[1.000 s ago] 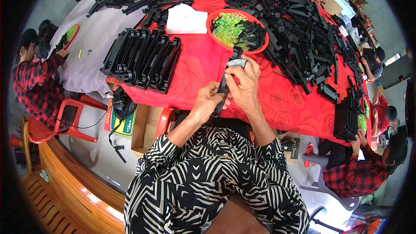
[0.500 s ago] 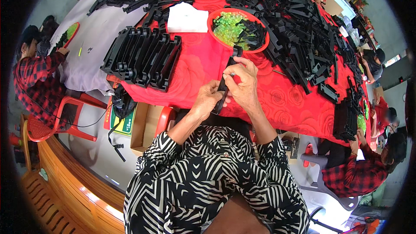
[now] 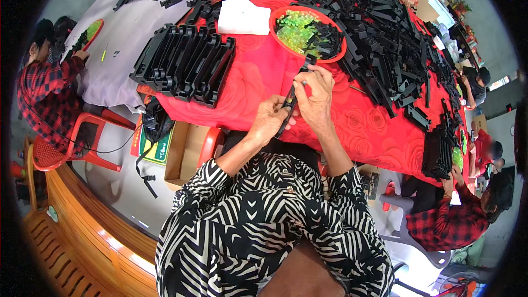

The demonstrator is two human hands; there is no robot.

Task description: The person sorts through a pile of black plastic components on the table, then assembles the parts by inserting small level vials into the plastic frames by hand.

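A long black plastic bar (image 3: 290,98), shaped like a spirit level frame, is tilted between my hands above the table's near edge. My left hand (image 3: 267,120) is closed round its lower part, thumb on top beside a small yellowish spot. Higher up, my right hand (image 3: 316,89) has its fingers closed at the bar, with thumb and forefinger pinched together. Whether a small piece sits in that pinch I cannot make out. Just past the bar's far end is an orange-red bowl (image 3: 344,49) with small translucent yellow-green pieces (image 3: 294,28) and small black pieces (image 3: 325,41).
On the red cloth (image 3: 247,82), several black bars stand in a row (image 3: 184,66) at left; a large loose heap (image 3: 379,38) fills the right. White paper (image 3: 242,16) lies by the bowl. Another bar stack (image 3: 437,151) stands far right. People sit around, one in a checked shirt (image 3: 49,93).
The view has shifted slightly. Both hands stay on the bar; my left thumb now lies beside a yellowish spot on it, and the right fingers are bent closer against it.
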